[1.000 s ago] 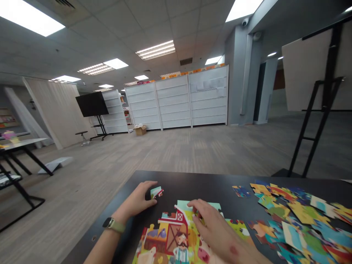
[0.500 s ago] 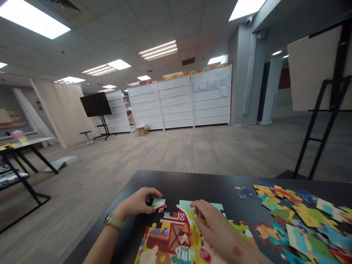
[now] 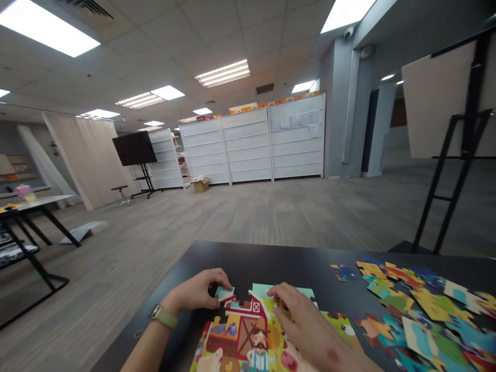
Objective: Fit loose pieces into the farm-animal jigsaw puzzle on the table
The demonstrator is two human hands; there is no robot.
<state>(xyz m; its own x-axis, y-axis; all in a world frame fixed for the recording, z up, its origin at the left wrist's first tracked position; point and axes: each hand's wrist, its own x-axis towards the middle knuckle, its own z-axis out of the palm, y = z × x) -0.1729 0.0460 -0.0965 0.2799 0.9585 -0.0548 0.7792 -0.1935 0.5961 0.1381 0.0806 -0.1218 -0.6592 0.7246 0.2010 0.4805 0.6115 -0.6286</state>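
On the black table point(image 3: 271, 261) lies a partly joined farm puzzle point(image 3: 248, 336) with a red barn and a farmer. My left hand point(image 3: 197, 294), with a watch on its wrist, pinches a small teal, white and red puzzle piece point(image 3: 225, 294) at the puzzle's upper left edge, just left of the barn roof. My right hand point(image 3: 300, 323) rests on the joined puzzle to the right of the barn, fingers bent and pressing down on the pieces.
Several loose, colourful puzzle pieces point(image 3: 418, 305) are spread over the table's right side. A black easel stand point(image 3: 445, 170) with a board rises at the right. Across the floor are another table point(image 3: 31, 204) at left, a TV on a stand point(image 3: 134, 150) and white shelving point(image 3: 251, 142).
My left hand has carried the small piece rightward and toward me, up to the joined puzzle's upper left edge. My right hand has stayed on the puzzle.
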